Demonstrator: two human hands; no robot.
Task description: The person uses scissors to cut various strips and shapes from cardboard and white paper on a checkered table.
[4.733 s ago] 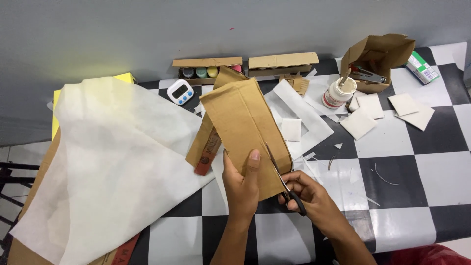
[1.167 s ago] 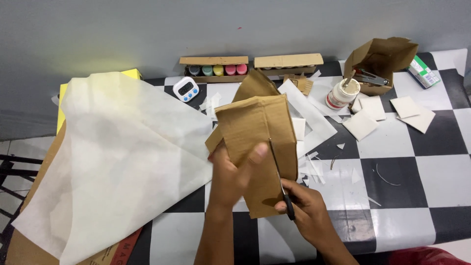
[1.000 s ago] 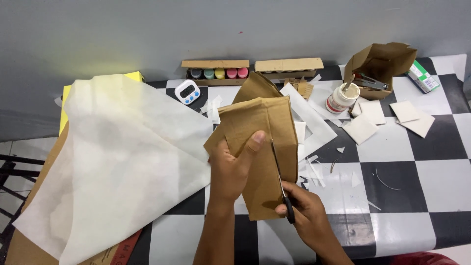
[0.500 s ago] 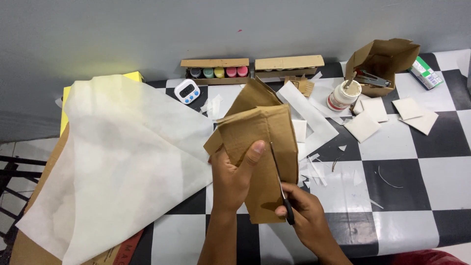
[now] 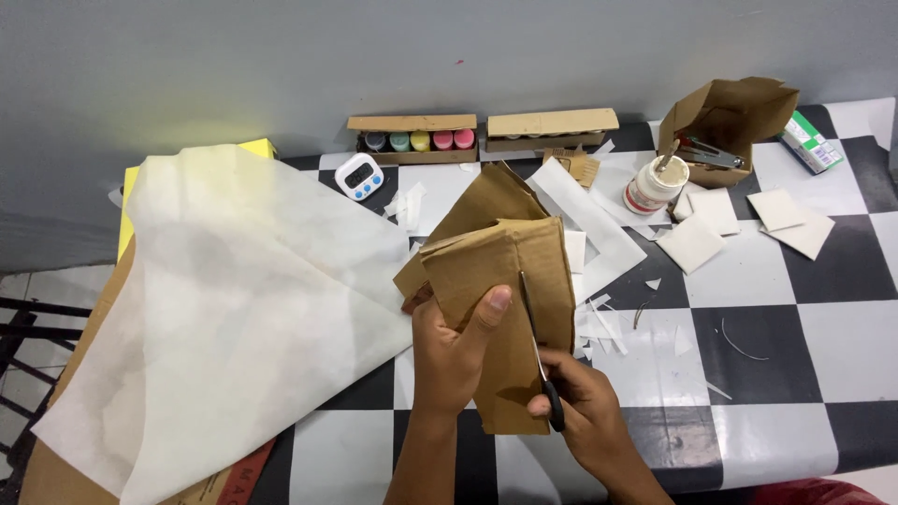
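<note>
Near the front edge of the checkered table, left hand clamped on the brown cardboard, right hand closed in the scissors handles: best kept taut, with short snips along the straight cut, thumb clear.

Matt brown cardboard; glossy checkered tabletop

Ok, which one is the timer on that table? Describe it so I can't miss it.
Start at the grey wall along the far edge of the checkered table. In front of the long cardboard box of coloured paint pots, just left of its near edge, lies the timer. It is small and white, with a dark screen and blue buttons, unlike the paper scraps beside it.
</note>
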